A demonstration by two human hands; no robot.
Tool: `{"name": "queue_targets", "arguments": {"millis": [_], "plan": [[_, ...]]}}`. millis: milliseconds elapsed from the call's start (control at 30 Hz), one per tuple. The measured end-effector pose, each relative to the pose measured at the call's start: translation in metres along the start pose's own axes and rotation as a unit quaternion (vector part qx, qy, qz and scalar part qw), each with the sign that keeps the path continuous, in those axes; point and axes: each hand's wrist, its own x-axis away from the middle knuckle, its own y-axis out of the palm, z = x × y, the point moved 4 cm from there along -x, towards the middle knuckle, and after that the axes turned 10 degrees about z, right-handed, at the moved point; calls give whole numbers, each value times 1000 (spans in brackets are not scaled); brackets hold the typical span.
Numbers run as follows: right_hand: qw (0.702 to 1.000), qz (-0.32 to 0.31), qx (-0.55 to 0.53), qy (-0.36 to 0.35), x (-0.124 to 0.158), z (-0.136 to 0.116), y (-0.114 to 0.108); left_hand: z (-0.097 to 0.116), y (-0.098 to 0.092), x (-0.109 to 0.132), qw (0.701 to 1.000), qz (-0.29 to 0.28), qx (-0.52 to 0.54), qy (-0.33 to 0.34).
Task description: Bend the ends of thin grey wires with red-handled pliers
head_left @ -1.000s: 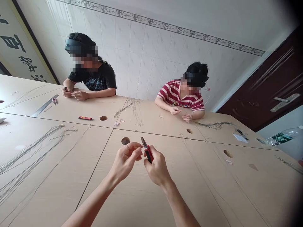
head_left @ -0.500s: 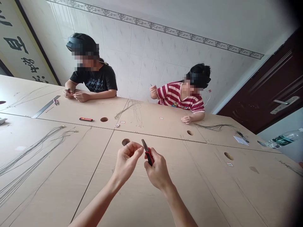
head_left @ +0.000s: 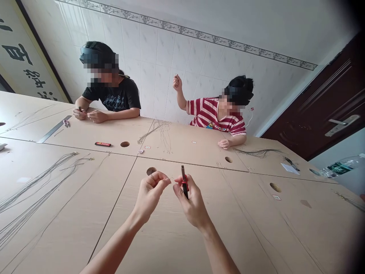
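Observation:
My left hand is closed in a pinch on a thin wire end that points toward my right hand. My right hand is wrapped round small red-handled pliers, jaws pointing up. Both hands hover close together above the tan table, just in front of a round hole.
Bundles of thin wire lie at the left. Across the table sit two people, one in a black shirt, one in a striped shirt with a raised hand. A metal ruler, red-black bar and water bottle lie about.
My right hand turned the pliers from tilted left to upright and moved slightly right. The striped-shirt person's hand rose from the table to well above head height.

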Motion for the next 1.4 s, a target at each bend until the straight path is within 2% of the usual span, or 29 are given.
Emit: {"name": "queue_targets", "arguments": {"millis": [100,333,667,900,1067,1200,1300,1400], "plan": [[999,-7,-39,7,-4,-2,-4,1,-1,-1,1000,-20,-9,-18],[995,-83,-46,30,-9,-8,-9,5,4,4,995,-93,-45,-13],[990,-129,-40,46,-7,-10,-11,10,7,8,991,-118,-57,0],[996,-71,-38,28,-10,-6,-17,5,5,9,987,-148,-61,1],[997,-19,-50,49,-13,4,-20,1,-3,8,994,-97,-49,12],[993,15,-93,70,-15,11,-21,11,-15,10,996,-46,17,70],[990,44,-109,83,-18,19,-25,20,-29,16,994,-60,79,55],[984,79,-133,93,-26,31,-33,25,-49,22,996,-67,56,20]]}}
